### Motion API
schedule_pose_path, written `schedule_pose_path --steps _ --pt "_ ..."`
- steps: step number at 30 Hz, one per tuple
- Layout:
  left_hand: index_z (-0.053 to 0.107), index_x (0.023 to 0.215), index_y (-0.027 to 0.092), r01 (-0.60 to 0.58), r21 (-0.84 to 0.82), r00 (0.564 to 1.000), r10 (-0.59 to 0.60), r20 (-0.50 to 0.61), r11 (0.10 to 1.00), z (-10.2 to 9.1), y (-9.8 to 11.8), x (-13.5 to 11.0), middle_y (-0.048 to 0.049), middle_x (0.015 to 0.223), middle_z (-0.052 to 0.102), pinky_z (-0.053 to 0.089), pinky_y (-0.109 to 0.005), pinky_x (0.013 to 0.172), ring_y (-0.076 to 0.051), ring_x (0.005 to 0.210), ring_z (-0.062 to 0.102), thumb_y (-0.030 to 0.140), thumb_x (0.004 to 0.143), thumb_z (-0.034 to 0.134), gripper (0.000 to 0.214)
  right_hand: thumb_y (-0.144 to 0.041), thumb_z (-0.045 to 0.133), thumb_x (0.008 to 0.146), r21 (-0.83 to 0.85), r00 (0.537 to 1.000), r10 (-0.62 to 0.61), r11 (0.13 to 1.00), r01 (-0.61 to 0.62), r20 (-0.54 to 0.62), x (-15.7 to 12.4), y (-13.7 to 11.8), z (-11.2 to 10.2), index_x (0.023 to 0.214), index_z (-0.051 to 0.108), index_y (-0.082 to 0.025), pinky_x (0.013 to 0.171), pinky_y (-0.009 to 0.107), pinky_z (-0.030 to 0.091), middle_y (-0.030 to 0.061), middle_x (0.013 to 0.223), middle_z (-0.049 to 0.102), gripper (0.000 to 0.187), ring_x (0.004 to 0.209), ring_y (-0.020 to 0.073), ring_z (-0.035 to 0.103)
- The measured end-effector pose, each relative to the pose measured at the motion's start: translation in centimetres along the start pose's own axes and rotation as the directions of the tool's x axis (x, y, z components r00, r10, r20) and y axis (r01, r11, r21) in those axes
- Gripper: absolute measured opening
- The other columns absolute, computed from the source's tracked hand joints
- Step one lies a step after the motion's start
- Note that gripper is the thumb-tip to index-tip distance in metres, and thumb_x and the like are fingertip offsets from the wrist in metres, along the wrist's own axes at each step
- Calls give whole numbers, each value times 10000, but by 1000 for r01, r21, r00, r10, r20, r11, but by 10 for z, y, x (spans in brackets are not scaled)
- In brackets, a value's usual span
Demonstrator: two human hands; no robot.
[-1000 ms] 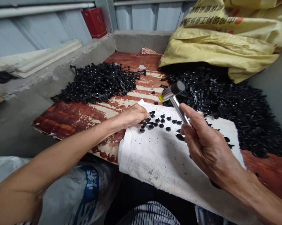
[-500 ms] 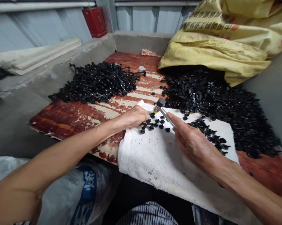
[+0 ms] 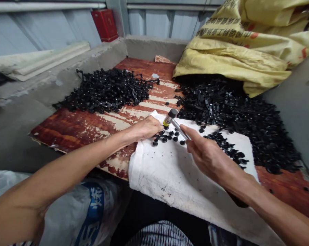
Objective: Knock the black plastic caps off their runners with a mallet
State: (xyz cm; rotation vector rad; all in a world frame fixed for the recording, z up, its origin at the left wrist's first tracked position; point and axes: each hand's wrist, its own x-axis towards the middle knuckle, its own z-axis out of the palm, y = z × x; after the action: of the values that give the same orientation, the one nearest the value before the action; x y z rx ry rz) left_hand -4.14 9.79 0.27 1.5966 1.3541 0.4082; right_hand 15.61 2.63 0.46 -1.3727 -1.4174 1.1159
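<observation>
In my right hand (image 3: 204,145) is a small mallet (image 3: 171,117) with a metal handle, a dark upper face and a yellow lower face. Its yellow face is down at a small black part beside my left fingers. My left hand (image 3: 149,128) is closed at the left edge of the white cloth (image 3: 164,174), its fingertips on a black plastic piece (image 3: 159,136) that they partly hide. Several small round black parts (image 3: 175,138) lie loose on the cloth between my hands. More of them (image 3: 226,147) spread out beyond my right hand.
A heap of black pieces (image 3: 110,89) lies at the left on the worn red board (image 3: 74,128). A larger black heap (image 3: 221,102) spills from a yellow sack (image 3: 228,54) at the right. Low concrete walls (image 3: 154,46) border the board; a red tin (image 3: 104,25) stands in the corner.
The mallet head has moved slightly left and down, onto the part by my left fingers. My right hand has shifted a little left with it; my left hand stays in place.
</observation>
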Motion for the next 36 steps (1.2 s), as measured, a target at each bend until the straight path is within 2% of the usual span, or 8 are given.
schedule_pose_path --steps 4,7,9,11,14,18,25,36 --pt "491 548 166 -167 74 978 157 135 983 0 4 -7 43 500 464 252 -199 427 -58 434 365 232 849 516 309 -289 651 816 -150 997 -16 988 27 77 9 -6 -1 1079 643 -221 350 215 293 -76 499 472 271 386 99 392" --pt "476 560 172 -317 106 915 275 295 942 5 9 -19 43 532 449 256 -212 457 -71 480 378 253 841 503 294 -368 738 754 -30 974 118 993 -115 195 7 -1 2 877 602 -208 313 198 286 -86 462 469 244 342 83 380" --pt "496 599 173 -339 144 918 293 266 930 7 9 -29 39 558 452 256 -222 472 -83 509 387 304 850 502 283 -428 736 745 53 960 170 981 -186 224 0 5 4 798 564 -210 295 200 305 -84 460 461 283 341 83 368" --pt "528 670 175 -291 205 956 277 94 935 5 4 -39 30 603 475 273 -229 499 -102 556 417 391 872 490 298 -499 678 781 100 966 181 974 -201 183 -12 9 5 784 540 -217 291 208 338 -85 480 446 314 355 87 364" --pt "537 715 177 -177 270 971 213 -110 947 2 -4 -54 16 642 501 310 -241 546 -127 605 452 477 909 416 377 -551 634 812 157 982 178 970 -186 61 -26 12 5 798 528 -224 313 205 373 -82 532 448 344 389 85 378" --pt "525 649 176 -173 259 984 176 12 950 11 -4 -66 -2 631 535 334 -251 578 -138 622 486 449 937 343 437 -558 643 818 117 988 154 982 -150 -29 -37 15 9 812 541 -226 332 218 371 -75 498 454 347 385 100 408" --pt "557 661 170 -68 112 996 61 59 991 29 10 -58 34 568 510 281 -214 449 -86 478 406 271 891 436 279 -523 584 874 75 989 113 990 -120 90 -52 12 20 823 548 -225 328 204 292 -70 488 465 304 362 85 373" --pt "508 726 164 54 -111 975 -28 218 992 18 -1 -27 61 558 539 254 -152 365 -27 369 399 193 908 453 192 -527 701 796 377 951 309 877 -297 30 -66 31 6 786 560 -210 301 157 334 -65 555 503 347 388 60 375"
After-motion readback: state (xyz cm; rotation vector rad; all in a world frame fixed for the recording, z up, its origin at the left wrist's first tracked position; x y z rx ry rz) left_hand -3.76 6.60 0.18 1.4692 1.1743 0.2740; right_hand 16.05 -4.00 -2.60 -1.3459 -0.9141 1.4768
